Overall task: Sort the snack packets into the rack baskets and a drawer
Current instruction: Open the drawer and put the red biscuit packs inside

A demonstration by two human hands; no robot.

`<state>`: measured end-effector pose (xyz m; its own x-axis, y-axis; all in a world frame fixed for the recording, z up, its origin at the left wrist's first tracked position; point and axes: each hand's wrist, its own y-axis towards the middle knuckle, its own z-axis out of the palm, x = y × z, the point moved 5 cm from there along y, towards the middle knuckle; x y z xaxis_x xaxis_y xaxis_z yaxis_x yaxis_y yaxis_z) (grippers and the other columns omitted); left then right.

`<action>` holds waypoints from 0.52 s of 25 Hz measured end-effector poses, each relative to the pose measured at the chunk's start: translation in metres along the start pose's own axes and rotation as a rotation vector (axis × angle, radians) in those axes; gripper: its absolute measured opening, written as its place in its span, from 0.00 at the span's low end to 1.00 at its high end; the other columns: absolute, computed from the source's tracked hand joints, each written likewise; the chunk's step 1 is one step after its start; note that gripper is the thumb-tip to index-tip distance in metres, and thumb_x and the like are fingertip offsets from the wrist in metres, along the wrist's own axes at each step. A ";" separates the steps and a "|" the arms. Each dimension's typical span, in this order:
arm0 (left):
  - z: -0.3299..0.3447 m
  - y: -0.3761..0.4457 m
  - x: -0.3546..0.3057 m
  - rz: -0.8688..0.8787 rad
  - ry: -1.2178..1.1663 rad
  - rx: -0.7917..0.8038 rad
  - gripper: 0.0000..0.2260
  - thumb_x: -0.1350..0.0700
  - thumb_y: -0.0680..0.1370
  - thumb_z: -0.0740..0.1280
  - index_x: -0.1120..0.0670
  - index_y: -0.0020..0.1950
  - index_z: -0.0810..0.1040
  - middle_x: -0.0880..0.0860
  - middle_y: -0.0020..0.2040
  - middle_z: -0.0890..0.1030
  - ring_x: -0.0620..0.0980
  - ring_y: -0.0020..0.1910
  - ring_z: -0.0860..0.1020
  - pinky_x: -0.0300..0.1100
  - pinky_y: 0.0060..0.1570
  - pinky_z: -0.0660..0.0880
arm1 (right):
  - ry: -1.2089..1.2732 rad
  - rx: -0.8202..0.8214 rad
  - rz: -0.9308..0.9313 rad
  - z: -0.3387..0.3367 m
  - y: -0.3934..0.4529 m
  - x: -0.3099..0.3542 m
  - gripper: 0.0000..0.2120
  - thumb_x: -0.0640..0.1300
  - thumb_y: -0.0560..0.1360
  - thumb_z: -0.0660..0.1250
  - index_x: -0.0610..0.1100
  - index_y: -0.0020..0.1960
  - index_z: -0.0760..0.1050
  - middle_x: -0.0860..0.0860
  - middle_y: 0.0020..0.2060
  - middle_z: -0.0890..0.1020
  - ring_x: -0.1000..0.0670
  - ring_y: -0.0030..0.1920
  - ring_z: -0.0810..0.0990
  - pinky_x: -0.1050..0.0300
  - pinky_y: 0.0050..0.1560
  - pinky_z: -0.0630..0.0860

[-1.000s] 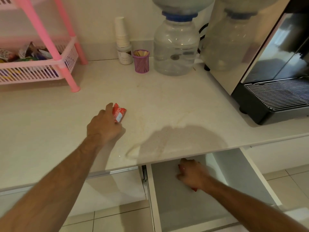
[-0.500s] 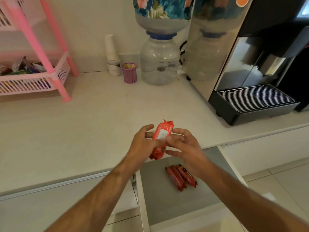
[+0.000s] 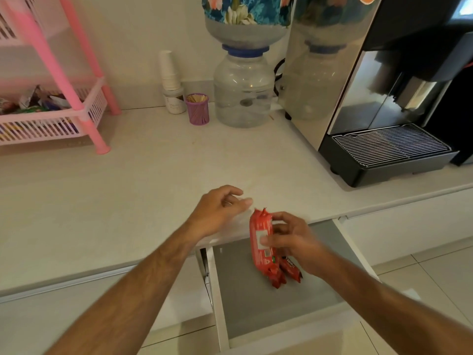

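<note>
Bare counter point(image 3: 128, 196) edge; left hand point(image 3: 220, 211) empty, loosely spread above; right hand point(image 3: 289, 242) gripping red packet point(image 3: 262, 242) over open drawer point(image 3: 256, 303).

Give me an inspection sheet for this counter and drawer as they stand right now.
Surface: pale countertop, bare in the middle.
Job's things: red packet held over the open drawer; more red packets lying inside it; pink rack basket holding mixed packets.
Clutter: stacked paper cups, purple stick holder, water dispenser, coffee machine.
Grippers: left hand empty, fingers loosely curled over the counter edge; right hand gripping the red packet.
Cables: dark cord behind the dispenser.
Surroundings: tiled floor, plain wall.
</note>
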<state>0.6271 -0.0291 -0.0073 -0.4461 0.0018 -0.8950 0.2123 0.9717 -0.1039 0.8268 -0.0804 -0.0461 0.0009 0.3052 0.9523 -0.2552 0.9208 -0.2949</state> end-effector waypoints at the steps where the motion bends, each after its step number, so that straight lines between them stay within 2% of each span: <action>1: -0.009 0.007 0.007 0.024 0.104 -0.079 0.24 0.34 0.72 0.69 0.47 0.61 0.79 0.46 0.53 0.83 0.46 0.56 0.80 0.39 0.51 0.73 | -0.099 0.058 0.046 -0.001 0.002 -0.012 0.30 0.41 0.60 0.83 0.48 0.58 0.77 0.46 0.49 0.86 0.45 0.49 0.86 0.52 0.43 0.82; 4: -0.023 0.027 0.034 0.046 0.573 -0.171 0.29 0.32 0.76 0.61 0.50 0.68 0.73 0.51 0.67 0.77 0.53 0.68 0.71 0.50 0.64 0.70 | -0.469 0.168 0.180 0.001 0.016 -0.055 0.33 0.52 0.53 0.84 0.57 0.55 0.77 0.54 0.48 0.86 0.53 0.49 0.85 0.49 0.49 0.84; 6: -0.025 0.037 0.052 -0.014 0.827 -0.138 0.35 0.27 0.75 0.54 0.49 0.73 0.66 0.53 0.76 0.66 0.56 0.76 0.60 0.58 0.72 0.58 | -0.664 0.147 0.224 0.003 0.032 -0.081 0.34 0.56 0.51 0.83 0.55 0.55 0.76 0.54 0.47 0.85 0.53 0.47 0.85 0.47 0.51 0.83; 9: -0.026 0.042 0.079 -0.128 0.922 -0.093 0.44 0.21 0.71 0.44 0.45 0.80 0.51 0.54 0.82 0.48 0.56 0.80 0.43 0.66 0.74 0.41 | -0.999 0.089 0.233 0.008 0.059 -0.108 0.33 0.62 0.53 0.78 0.56 0.54 0.72 0.57 0.45 0.82 0.56 0.42 0.82 0.55 0.41 0.83; 11: -0.024 0.041 0.089 -0.138 0.913 -0.116 0.46 0.19 0.68 0.39 0.43 0.80 0.47 0.52 0.82 0.44 0.53 0.80 0.40 0.66 0.74 0.38 | -1.158 0.067 0.225 0.014 0.075 -0.121 0.31 0.64 0.56 0.75 0.56 0.54 0.70 0.57 0.42 0.82 0.57 0.36 0.81 0.60 0.33 0.79; 13: -0.024 0.043 0.092 -0.139 0.903 -0.131 0.47 0.18 0.66 0.38 0.42 0.80 0.45 0.51 0.82 0.43 0.52 0.80 0.38 0.66 0.74 0.37 | -1.242 0.049 0.219 0.021 0.090 -0.133 0.24 0.62 0.61 0.73 0.54 0.52 0.72 0.55 0.39 0.82 0.57 0.32 0.80 0.62 0.30 0.76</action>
<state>0.5746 0.0188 -0.0837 -0.9808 0.0137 -0.1945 0.0310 0.9958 -0.0861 0.7831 -0.0436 -0.1980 -0.9463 -0.0080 0.3233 -0.1703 0.8621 -0.4772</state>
